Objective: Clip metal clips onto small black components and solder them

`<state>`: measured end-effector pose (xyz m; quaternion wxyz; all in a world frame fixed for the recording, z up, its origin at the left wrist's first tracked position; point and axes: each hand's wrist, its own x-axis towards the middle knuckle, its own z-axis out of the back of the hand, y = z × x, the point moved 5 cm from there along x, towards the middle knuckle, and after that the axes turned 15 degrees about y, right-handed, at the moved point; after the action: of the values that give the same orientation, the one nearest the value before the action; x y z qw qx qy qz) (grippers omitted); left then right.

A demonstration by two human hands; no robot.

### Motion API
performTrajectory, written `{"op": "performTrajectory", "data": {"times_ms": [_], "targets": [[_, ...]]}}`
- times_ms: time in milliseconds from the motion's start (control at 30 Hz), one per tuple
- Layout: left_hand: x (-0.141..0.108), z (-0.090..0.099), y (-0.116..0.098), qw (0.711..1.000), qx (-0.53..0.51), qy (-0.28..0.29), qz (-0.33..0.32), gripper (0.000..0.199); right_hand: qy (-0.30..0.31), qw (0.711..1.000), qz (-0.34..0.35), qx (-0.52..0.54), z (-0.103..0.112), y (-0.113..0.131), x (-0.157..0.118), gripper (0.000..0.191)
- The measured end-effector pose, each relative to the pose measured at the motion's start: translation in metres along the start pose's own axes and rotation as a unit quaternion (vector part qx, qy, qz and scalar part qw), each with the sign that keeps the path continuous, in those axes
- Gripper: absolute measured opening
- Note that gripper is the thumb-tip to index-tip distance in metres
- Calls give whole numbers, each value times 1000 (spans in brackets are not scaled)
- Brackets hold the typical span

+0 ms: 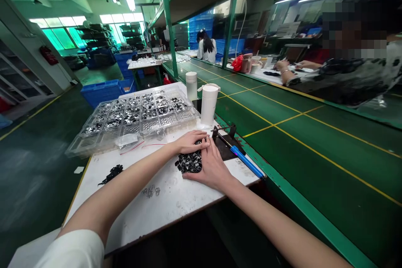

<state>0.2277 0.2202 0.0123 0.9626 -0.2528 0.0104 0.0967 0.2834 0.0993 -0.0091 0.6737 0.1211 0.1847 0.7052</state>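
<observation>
A heap of small black and silver parts [189, 163] lies on the white tabletop [138, 213], hemmed in by both my hands. My left hand [192, 141] reaches across the far side of the heap, fingers stretched out, their tips meeting the fingers of my right hand. On the heap's right side rests my right hand [215, 166], thumb spread along the near edge and fingers pointing away. Neither hand grips a part that I can see, though some of the heap is hidden under them. A smaller pile of black parts [113, 173] sits beyond my left forearm.
Behind the hands stands a clear compartment tray [132, 127] holding many metal parts. Two bottles, a white bottle [209, 104] and a paler bottle [191, 86], stand beside it. A blue-handled tool [248, 162] leans on a black stand. Right runs a green conveyor [301, 134]; a co-worker sits across.
</observation>
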Motion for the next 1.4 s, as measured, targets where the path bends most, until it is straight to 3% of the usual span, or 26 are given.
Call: {"op": "performTrajectory", "data": {"times_ms": [267,433,967,1400], "targets": [[-5,1,-11,995,-90,-31,-24,59,28,999,-12,36,-4,-3,2,148],[-9,3,-14,981,-177,-75,-6,60,16,999,-5,41,-3,-3,3,148],[0,6,-2,910,-345,-227,39,47,-12,998,24,51,6,-2,7,143],[11,0,6,850,-438,-282,71,37,-31,996,15,80,7,-7,11,138]]}}
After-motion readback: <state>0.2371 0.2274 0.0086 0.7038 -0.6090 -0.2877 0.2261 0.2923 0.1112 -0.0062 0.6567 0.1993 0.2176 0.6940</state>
